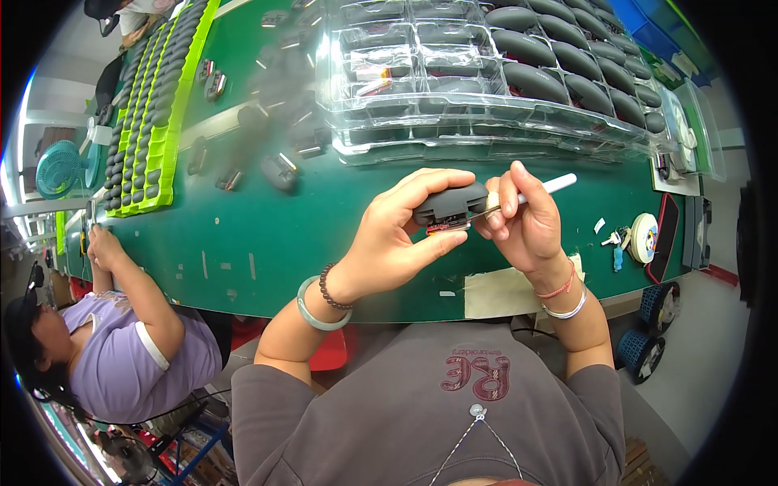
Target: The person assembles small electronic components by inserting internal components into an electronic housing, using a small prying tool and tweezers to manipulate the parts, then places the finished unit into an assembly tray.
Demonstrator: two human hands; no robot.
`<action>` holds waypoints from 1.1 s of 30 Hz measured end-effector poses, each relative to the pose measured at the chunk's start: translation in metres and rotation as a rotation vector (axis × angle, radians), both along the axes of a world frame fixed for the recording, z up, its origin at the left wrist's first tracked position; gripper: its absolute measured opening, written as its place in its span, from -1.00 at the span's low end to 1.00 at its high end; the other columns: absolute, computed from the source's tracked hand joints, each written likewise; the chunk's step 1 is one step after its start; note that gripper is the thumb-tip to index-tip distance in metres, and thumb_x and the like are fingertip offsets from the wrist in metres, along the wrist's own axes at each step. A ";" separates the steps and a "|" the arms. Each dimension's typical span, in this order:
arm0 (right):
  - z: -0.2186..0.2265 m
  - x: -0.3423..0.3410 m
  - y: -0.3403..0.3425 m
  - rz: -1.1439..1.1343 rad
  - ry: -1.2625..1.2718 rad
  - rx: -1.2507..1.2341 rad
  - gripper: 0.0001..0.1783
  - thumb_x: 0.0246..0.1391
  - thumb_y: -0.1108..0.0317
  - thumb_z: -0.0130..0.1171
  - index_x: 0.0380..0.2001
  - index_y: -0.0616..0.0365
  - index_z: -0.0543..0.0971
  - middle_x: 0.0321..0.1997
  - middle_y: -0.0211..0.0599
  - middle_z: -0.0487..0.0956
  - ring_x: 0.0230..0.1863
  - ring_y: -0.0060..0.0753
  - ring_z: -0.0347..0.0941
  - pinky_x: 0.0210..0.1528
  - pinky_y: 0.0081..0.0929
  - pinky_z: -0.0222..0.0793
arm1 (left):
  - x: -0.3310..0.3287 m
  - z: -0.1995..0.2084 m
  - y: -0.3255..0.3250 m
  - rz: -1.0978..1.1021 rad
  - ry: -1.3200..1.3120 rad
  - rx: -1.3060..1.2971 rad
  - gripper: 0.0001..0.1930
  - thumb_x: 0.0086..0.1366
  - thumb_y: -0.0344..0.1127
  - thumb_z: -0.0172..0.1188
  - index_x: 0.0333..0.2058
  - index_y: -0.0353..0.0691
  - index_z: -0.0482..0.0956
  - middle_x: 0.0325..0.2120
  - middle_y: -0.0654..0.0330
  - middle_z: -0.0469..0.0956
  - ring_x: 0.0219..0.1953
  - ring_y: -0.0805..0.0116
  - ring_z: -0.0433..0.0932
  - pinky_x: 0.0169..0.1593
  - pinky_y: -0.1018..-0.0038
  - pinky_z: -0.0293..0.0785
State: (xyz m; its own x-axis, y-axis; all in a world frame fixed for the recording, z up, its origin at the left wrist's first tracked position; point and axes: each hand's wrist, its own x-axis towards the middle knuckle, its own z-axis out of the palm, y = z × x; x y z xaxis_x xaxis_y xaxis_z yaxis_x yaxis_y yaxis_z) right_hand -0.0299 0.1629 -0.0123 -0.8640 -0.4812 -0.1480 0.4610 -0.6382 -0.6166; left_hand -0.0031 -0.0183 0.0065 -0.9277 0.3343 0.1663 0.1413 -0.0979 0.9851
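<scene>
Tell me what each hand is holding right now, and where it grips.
Left hand clasps a dark oval casing around its body, thumb beneath, fingers over the top. Right hand pinches a white-handled tool near its front, tip at the casing.

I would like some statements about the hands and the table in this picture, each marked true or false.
1. The left hand holds a small dark casing. True.
2. The right hand holds a pair of scissors. False: it holds a thin white-handled tool whose tip meets the casing.
3. The table has a green top. True.
4. The clear plastic trays lie on the floor. False: they lie on the table, beyond the hands.
5. A person in a purple shirt sits on the left. True.
</scene>
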 end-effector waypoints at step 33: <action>0.012 0.003 0.008 -0.305 0.410 0.264 -0.47 0.19 0.18 -0.31 -0.75 0.28 0.35 -0.71 -0.13 0.37 -0.72 -0.50 0.20 -0.68 -0.64 0.13 | -0.005 -0.005 0.000 -0.003 -0.368 0.209 -0.50 -0.01 -0.57 0.20 -0.03 -0.37 0.31 -0.23 0.15 0.46 -0.25 0.48 0.47 -0.18 0.53 0.50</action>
State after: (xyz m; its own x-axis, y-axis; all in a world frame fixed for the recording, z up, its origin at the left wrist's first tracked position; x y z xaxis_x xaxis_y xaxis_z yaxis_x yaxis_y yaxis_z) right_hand -0.0267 0.1710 -0.0004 -0.9700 -0.1935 0.1471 -0.0301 -0.5047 -0.8628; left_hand -0.0084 -0.0184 0.0019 -0.9369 0.3315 -0.1111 -0.2166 -0.3010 0.9287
